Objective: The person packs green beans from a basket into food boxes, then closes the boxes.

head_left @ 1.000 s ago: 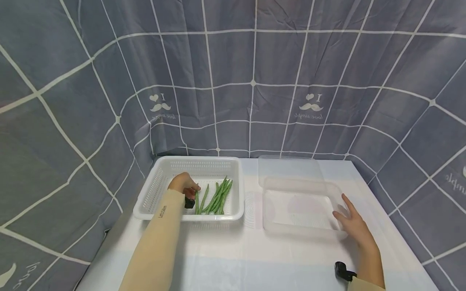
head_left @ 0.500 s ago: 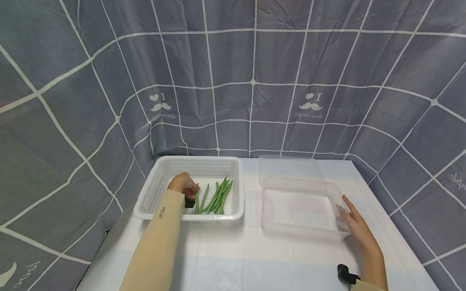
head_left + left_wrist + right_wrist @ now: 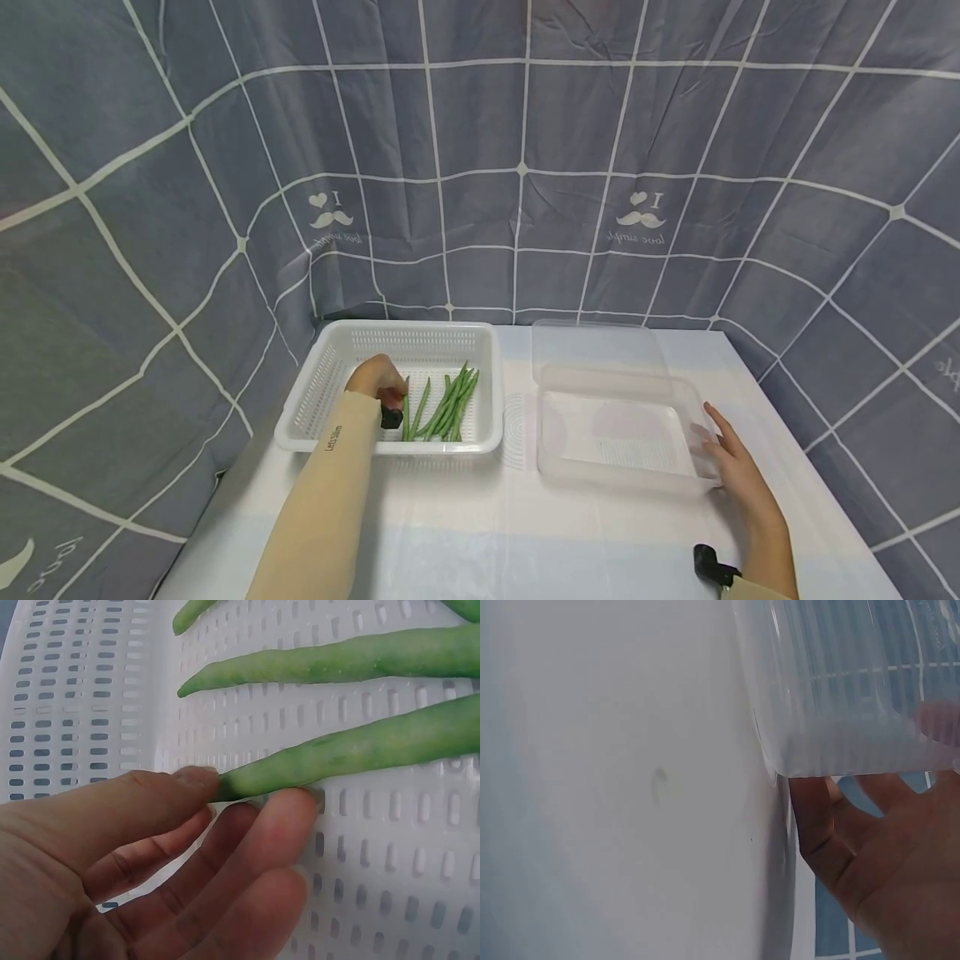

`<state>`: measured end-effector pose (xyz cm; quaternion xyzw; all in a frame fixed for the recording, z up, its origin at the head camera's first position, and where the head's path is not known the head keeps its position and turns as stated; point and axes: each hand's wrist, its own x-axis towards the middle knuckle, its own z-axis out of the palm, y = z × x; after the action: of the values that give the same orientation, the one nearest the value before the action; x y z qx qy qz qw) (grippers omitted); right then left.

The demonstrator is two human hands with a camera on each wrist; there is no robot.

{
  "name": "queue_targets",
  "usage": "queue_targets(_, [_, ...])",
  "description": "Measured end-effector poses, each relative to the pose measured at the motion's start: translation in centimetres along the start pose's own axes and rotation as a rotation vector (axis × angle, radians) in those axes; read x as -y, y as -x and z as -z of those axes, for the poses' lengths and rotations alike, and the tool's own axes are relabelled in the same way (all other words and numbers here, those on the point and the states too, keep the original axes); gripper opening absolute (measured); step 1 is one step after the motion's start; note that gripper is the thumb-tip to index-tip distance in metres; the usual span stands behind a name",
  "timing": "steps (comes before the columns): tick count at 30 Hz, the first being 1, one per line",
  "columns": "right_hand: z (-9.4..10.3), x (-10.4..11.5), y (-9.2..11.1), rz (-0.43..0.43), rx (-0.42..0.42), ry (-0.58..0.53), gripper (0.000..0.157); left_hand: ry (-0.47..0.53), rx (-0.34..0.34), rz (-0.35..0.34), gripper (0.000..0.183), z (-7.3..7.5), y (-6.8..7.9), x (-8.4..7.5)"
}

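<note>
In the left wrist view, the left hand (image 3: 187, 862) pinches the tip of a green bean (image 3: 360, 750) between thumb and fingers, inside a white plastic basket (image 3: 300, 417). A second bean (image 3: 322, 664) lies alongside it. Further right in the basket, a loose bunch of green beans (image 3: 453, 404) rests on the slotted bottom. The right hand (image 3: 738, 471) grips the right end of a clear plastic container (image 3: 637, 479), with a fingertip showing through the plastic in the right wrist view and other fingers under its edge.
A clear flat lid (image 3: 592, 346) lies behind the container, partly overlapped by it. A white tablecloth (image 3: 480, 517) covers the table. A grey checked curtain (image 3: 480, 208) hangs round the back and sides.
The clear container has shifted slightly to the left, and the right hand's thumb now shows through its wall. The left hand has barely moved at the bean.
</note>
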<state>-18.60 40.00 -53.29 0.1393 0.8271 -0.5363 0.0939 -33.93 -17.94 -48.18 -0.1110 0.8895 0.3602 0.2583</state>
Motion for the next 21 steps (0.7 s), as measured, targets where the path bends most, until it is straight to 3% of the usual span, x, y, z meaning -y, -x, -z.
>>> queue_targets(13, [-0.3, -0.3, -0.2, 0.052, 0.015, -0.029, 0.068, -0.016, -0.007, 0.012, 0.018, -0.1, 0.1, -0.4])
queue_targets(21, [-0.2, -0.3, -0.2, 0.035, 0.018, -0.03, 0.068, -0.049, -0.011, -0.035, 0.011, -0.4, -1.3, -0.2])
